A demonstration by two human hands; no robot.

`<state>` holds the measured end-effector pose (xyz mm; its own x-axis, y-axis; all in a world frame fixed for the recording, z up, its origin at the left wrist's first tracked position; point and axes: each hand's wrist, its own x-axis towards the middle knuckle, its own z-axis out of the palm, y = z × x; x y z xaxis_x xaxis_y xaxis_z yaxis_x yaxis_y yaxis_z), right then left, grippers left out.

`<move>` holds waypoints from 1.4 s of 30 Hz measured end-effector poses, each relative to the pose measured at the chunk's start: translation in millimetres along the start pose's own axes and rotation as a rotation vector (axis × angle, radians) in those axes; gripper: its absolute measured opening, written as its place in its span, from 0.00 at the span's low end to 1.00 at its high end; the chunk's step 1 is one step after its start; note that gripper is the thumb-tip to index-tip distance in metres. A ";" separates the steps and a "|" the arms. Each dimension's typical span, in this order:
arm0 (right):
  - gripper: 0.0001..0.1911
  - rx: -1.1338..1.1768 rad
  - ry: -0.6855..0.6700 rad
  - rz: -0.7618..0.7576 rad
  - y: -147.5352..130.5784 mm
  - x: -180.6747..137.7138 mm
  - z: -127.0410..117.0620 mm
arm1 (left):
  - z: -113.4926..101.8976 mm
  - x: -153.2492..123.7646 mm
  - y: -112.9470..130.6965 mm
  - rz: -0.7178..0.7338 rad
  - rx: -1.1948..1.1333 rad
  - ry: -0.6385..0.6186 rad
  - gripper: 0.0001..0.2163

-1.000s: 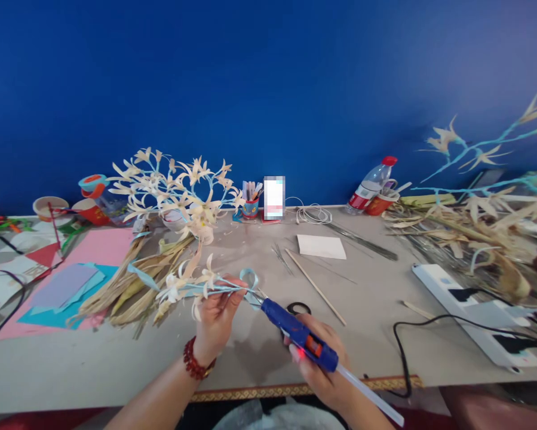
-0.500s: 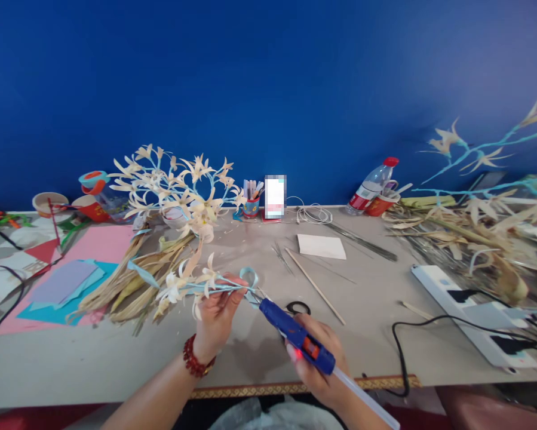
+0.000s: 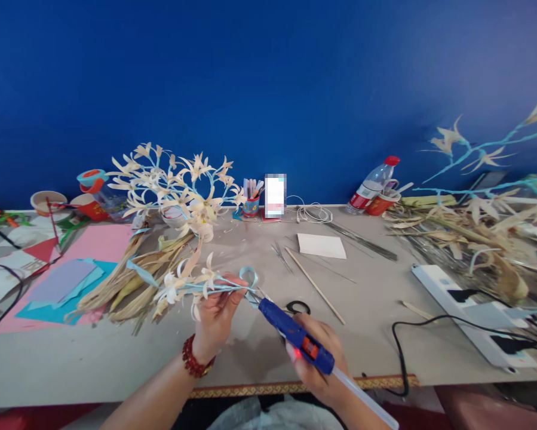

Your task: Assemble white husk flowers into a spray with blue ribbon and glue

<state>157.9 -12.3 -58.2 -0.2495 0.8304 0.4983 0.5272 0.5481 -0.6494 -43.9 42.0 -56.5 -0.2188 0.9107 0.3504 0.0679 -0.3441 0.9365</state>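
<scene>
My left hand [image 3: 217, 310] pinches the blue-wrapped stems of a spray of pale flowers [image 3: 174, 288], whose blooms point left. A loop of light blue ribbon [image 3: 249, 276] curls up from the stem ends. In my right hand [image 3: 319, 352] is a blue hot glue gun [image 3: 290, 331], a clear glue stick [image 3: 367, 399] poking out of its back and a red light glowing near my fingers. Its nozzle is at the stem ends; whether it touches them I cannot tell. Scissors, with a black handle [image 3: 298, 307], lie partly hidden behind the gun.
Behind my left hand lie dried husks [image 3: 147, 275] and a bunch of pale flowers [image 3: 192, 185]. A wooden stick [image 3: 315, 285], white card [image 3: 322, 245] and wires [image 3: 362, 240] lie ahead. At right are a power strip [image 3: 469, 316] with a black cord [image 3: 400, 352] and a tilted bottle [image 3: 371, 188].
Both hands, the flower spray and the glue gun hold almost the same position. The view has shifted very slightly.
</scene>
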 end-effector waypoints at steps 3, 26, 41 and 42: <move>0.07 -0.002 0.008 -0.013 0.9 0.6 0.5 | -0.2 -0.3 -0.8 0.002 -0.005 0.006 0.07; 0.06 -0.049 0.036 -0.001 0.1 -1.6 -1.0 | -1.4 0.6 -4.3 0.025 -0.055 -0.003 0.03; 0.08 -0.047 0.025 -0.010 0.4 -0.4 -0.6 | -3.6 1.0 -5.8 0.002 -0.076 -0.018 0.03; 0.09 -0.050 0.022 -0.013 0.1 0.1 -0.7 | -3.5 1.2 -5.5 -0.002 -0.079 -0.021 0.04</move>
<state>158.5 -12.3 -57.8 -0.2393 0.8204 0.5193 0.5637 0.5529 -0.6137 -47.8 44.2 -61.3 -0.1986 0.9156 0.3496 -0.0097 -0.3585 0.9335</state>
